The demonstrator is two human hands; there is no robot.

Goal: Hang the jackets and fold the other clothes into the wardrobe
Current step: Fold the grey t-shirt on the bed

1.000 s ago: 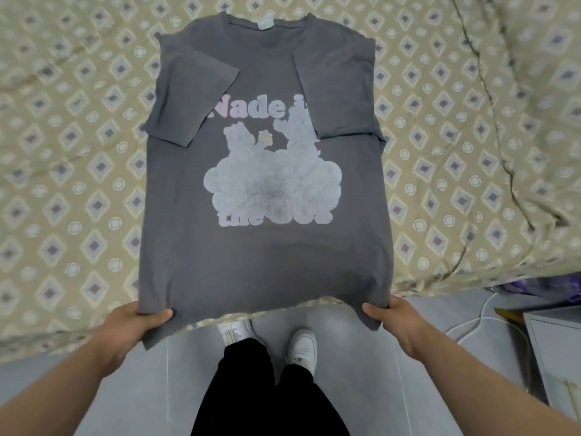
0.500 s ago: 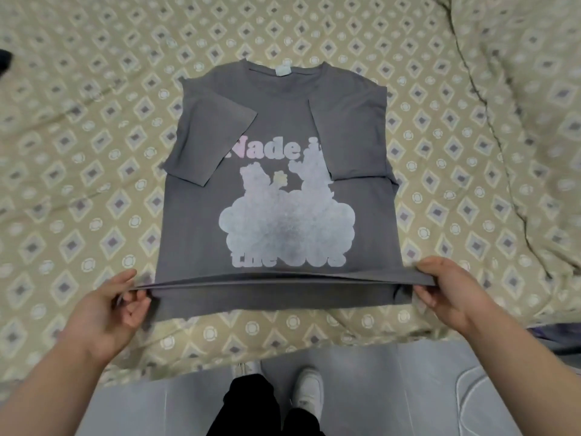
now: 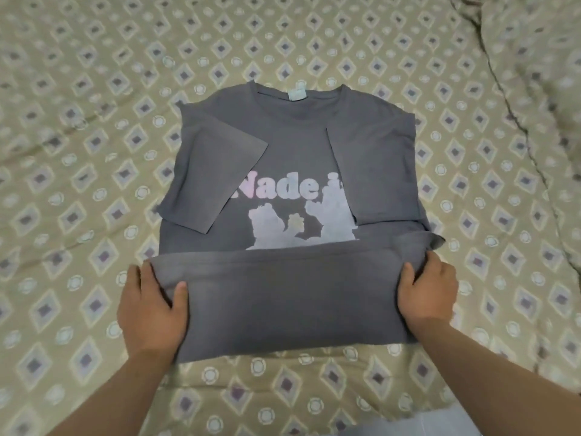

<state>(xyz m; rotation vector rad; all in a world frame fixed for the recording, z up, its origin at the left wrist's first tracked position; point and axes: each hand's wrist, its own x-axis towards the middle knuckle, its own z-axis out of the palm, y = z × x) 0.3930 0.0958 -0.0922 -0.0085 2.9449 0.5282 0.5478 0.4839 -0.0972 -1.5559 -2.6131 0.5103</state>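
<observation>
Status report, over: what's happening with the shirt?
Left hand and right hand grip the folded hem. Grey T-shirt flat on bed, bottom folded up. Nothing blocking.

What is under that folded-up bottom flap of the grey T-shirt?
The T-shirt front itself. The flap hides the lower print; only the lettering and the figures, cut off at its edge, show above.

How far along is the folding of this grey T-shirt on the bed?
Done: both sleeves of the grey T-shirt lie folded in. In hand: the left hand and right hand grip the ends of the bottom part, folded up over the lower print. Left: probably one more fold toward the collar, then the wardrobe, not in view.
</observation>
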